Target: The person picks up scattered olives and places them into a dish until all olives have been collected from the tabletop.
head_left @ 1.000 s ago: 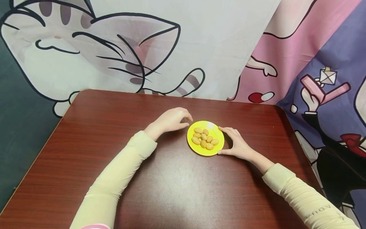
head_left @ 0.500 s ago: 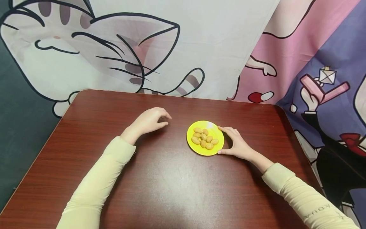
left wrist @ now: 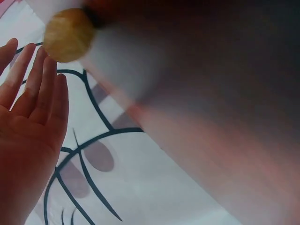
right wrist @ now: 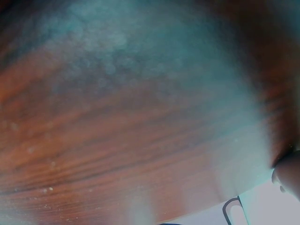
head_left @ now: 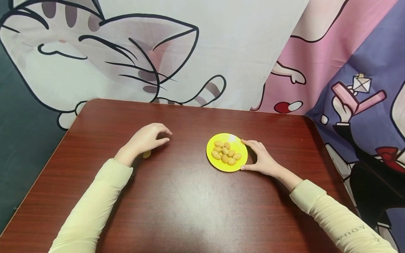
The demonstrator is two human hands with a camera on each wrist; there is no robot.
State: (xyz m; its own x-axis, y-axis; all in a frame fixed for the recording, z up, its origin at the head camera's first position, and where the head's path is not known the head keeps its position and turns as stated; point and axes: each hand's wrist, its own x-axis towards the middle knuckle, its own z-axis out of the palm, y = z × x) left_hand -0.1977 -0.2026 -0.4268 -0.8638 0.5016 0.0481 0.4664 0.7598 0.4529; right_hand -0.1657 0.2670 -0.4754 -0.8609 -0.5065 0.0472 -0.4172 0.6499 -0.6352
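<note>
My right hand (head_left: 264,160) holds the right rim of a round yellow plate (head_left: 210,162), its thumb at the near edge and forefinger at the far edge. Several tan, oval, nut-like pieces (head_left: 224,151) lie grouped on the plate. To the left, my left hand (head_left: 143,138) hovers over the table with loosely bent fingers and nothing in them. A single similar yellow-brown piece (head_left: 147,154) lies on the table just below that hand, partly hidden by it. The left wrist view shows this piece (left wrist: 69,35) close up beside the relaxed fingers (left wrist: 47,93).
The dark red-brown wooden table (head_left: 190,203) has rounded far corners. A cloth backdrop (head_left: 246,52) with cartoon cats hangs right behind its far edge. In the right wrist view, mostly blurred tabletop (right wrist: 117,140) shows.
My left hand has moved left, away from the plate, uncovering the lone piece on the table. The right hand and the plate have stayed in place.
</note>
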